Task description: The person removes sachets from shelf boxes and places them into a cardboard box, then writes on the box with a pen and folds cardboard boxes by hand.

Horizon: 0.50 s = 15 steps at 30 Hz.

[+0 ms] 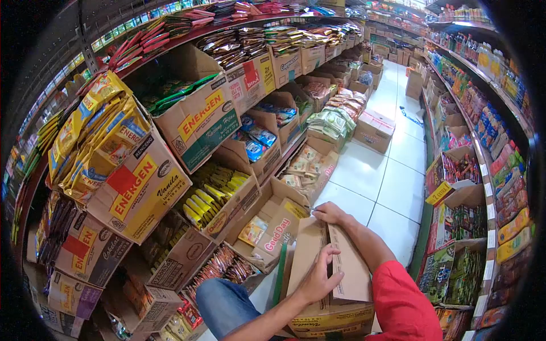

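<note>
A cardboard box (pixel 303 256) with yellow printing on its lower side stands on the floor in front of me, between my knees. Its top flaps lie nearly closed, with a narrow gap between them. My left hand (pixel 316 274) rests over the flaps near the gap, fingers spread, holding nothing. At the far end of the box, my right hand (pixel 331 212) has its fingers bent over the edge of a flap (pixel 354 264). The contents of the box are hidden.
Shelves with open cartons of sachets, including an Energen Vanila carton (pixel 139 184), rise at the left. A GoodDay carton (pixel 278 227) sits just beyond the box. Another stocked shelf (pixel 483 170) lines the right. White floor tiles (pixel 364 170) run between them.
</note>
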Motion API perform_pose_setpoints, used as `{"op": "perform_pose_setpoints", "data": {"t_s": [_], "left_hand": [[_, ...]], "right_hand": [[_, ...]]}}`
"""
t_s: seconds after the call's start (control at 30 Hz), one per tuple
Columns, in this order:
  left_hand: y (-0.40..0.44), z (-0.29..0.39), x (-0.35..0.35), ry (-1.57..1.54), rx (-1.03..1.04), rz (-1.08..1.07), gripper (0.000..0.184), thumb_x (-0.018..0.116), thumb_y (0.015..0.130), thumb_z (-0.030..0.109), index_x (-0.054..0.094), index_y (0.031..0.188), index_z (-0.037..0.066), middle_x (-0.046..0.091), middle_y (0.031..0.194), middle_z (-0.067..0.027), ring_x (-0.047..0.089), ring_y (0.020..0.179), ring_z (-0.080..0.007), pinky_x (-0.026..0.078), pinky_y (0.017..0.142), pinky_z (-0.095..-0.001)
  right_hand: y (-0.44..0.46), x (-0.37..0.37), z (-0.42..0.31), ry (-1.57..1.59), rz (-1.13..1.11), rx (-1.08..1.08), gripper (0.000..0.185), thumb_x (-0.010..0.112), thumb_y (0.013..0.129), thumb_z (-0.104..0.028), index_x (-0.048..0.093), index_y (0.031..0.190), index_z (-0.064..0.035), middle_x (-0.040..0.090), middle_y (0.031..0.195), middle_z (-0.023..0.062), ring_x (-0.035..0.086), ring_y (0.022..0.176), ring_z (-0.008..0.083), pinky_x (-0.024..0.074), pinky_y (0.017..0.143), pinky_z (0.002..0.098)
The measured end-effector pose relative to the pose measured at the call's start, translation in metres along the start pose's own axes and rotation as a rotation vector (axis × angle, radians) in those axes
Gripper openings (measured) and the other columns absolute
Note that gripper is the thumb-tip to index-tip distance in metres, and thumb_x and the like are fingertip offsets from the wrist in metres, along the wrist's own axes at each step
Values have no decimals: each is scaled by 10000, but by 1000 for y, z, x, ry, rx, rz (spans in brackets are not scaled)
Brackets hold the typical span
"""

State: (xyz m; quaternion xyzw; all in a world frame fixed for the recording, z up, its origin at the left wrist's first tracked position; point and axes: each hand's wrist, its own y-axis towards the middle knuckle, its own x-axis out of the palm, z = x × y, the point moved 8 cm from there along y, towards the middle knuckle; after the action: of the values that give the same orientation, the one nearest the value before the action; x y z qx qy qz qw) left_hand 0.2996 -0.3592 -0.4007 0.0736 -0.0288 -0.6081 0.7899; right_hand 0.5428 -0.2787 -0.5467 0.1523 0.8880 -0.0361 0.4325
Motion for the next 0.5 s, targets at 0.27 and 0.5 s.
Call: {"op": "perform_pose_setpoints", "data": {"t_s": [0.27, 0.5], "left_hand": [[-1, -12, -2, -36, 3, 1, 628, 655, 838, 78, 319, 1359, -23, 405, 1370, -188, 435, 1313, -308, 317, 1127, -426], [12, 53, 5, 260, 382, 59, 607, 670, 887, 265, 374, 1353, 13, 262, 1546, -228, 256, 1431, -386, 200, 1171, -475]], "right_hand": [[-2, -9, 4, 171, 78, 81, 372, 569, 921, -296, 631, 761, 34, 603, 644, 179, 536, 564, 249, 461, 605, 410], [17, -63, 54, 712, 574, 170, 428, 588, 943, -333, 587, 657, -14, 517, 572, -30, 470, 547, 81, 365, 501, 282]]}}
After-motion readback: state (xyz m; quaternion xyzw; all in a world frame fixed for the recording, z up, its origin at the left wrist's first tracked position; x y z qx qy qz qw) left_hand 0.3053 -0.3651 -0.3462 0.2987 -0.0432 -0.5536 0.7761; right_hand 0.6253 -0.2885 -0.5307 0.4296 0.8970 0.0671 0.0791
